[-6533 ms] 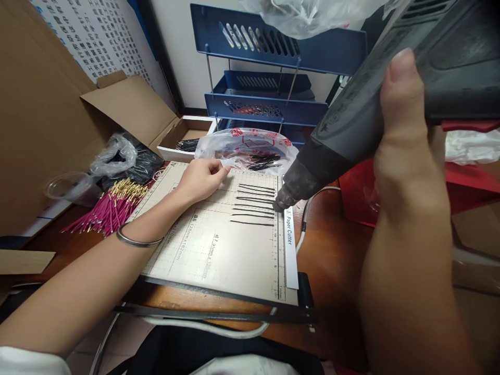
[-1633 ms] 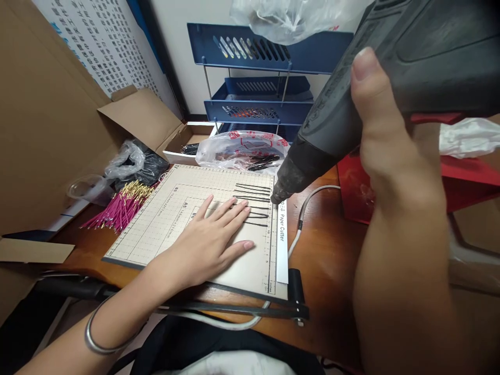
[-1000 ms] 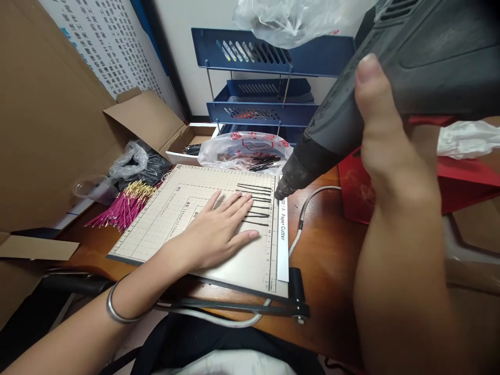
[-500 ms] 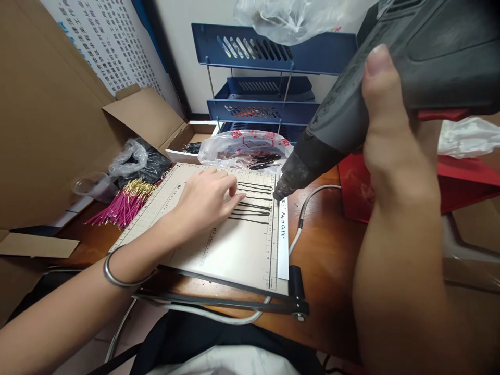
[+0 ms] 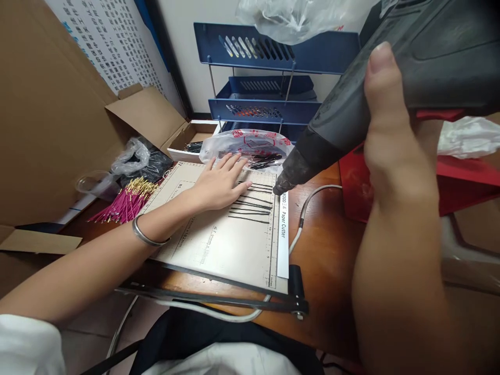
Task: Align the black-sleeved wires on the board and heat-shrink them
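Note:
My right hand (image 5: 385,125) is wrapped round a dark grey heat gun (image 5: 339,120), its thumb along the side. The gun's nozzle points down and left, close to the right ends of several thin black cords (image 5: 252,212). These cords lie roughly side by side on the cream board of a paper cutter (image 5: 234,255). Flat on the board, fingers spread, rests my left hand (image 5: 222,185). Its thumb touches or lies just over the upper cords' left ends; which of the two I cannot tell.
Magenta pieces with gold tips (image 5: 127,200) lie left of the cutter. Behind it are a clear plastic bag (image 5: 222,143) with dark pieces, an open carton (image 5: 191,138) and a blue rack (image 5: 265,109). A white cable (image 5: 307,205) and red bag (image 5: 351,182) are on the right.
My left hand has moved up and away from me along the board, and its curled fingers have spread flat. The heat gun's nozzle has shifted slightly upward.

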